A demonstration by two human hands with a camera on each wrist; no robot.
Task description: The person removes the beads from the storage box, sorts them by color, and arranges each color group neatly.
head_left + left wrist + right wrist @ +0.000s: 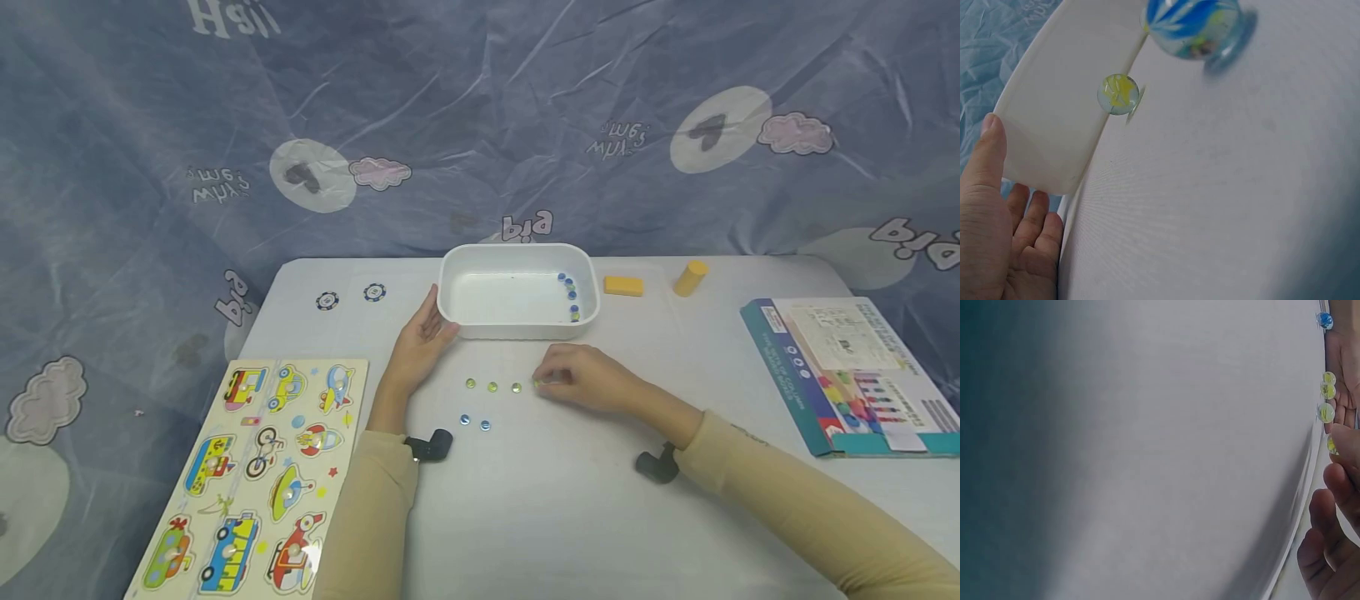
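A white plastic tub (517, 331) stands at the back of the table, with several blue and yellow marbles (572, 294) along its right side. My left hand (417, 350) rests against its left front corner, thumb at the front and fingers extended along the side. In the left wrist view, the thumb (988, 156) looks straight. My right hand (588, 377) pinches a yellow-green marble (1333, 445), partly hidden by the fingertips. It is at the right end of a row with three similar marbles (492, 387). Two blue marbles (475, 422) lie nearer me.
A wooden vehicle puzzle board (251, 475) lies at left. Two poker chips (327, 301) sit left of the tub. To its right are a yellow block (623, 287) and a yellow cylinder (691, 278). A toy box (847, 375) lies far right.
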